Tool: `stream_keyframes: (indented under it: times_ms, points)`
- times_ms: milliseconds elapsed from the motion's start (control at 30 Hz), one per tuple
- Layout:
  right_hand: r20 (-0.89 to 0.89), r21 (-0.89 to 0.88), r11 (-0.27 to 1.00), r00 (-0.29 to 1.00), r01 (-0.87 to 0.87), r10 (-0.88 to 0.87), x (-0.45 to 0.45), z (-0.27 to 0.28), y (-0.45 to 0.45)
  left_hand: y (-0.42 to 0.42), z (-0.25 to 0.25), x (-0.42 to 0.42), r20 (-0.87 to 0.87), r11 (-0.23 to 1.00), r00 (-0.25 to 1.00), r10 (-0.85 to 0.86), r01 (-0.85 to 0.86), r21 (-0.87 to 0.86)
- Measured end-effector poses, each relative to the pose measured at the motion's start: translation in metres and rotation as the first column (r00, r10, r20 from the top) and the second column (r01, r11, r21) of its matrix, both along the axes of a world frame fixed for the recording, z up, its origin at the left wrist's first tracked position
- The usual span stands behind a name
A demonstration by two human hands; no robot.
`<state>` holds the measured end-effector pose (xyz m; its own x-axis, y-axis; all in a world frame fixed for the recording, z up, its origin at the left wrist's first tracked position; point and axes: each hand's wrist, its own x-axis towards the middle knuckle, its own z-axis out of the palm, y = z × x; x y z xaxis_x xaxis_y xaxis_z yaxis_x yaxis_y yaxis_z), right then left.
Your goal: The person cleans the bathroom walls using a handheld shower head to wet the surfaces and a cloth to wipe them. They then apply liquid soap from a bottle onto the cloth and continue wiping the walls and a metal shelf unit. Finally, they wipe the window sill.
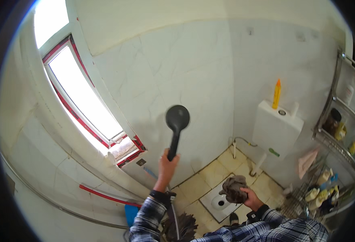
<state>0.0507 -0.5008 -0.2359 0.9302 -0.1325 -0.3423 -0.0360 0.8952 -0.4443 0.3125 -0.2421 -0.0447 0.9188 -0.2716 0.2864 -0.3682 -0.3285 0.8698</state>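
Observation:
My left hand [167, 168] grips the handle of a dark grey hand shower head [177, 118], held upright in front of the tiled wall [201, 84]. A pale hose [174, 214] hangs below that wrist. In my right hand [251, 198] is a crumpled brown cloth [235, 189], bunched up beside the fingers. The cloth hangs above a white squat toilet pan [218, 202] set in the floor and hides part of it. No water is visible at the shower head.
On the right wall is a white cistern [277, 130] with a yellow bottle [276, 94] on top. Metal shelves [338, 136] with several bottles stand farther right. At left are a window [83, 96] and a red strip [107, 198]. A dark mop head [182, 225] lies low on the floor.

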Motion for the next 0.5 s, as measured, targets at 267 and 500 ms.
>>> stream_keyframes:
  times_ms: [267, 500]
  points:
    - [-0.002, -0.220, 0.970, 0.994, -0.104, 0.107, 0.031, 0.012, -0.123, 0.007, 0.146, 0.058, 0.159, 0.966, 0.970, 0.185, -0.150, -0.210]
    - [0.136, -0.302, 0.948, 0.980, -0.099, 0.145, 0.170, 0.074, -0.169, 0.015, 0.205, 0.085, 0.166, 0.938, 0.983, 0.074, -0.012, -0.346]
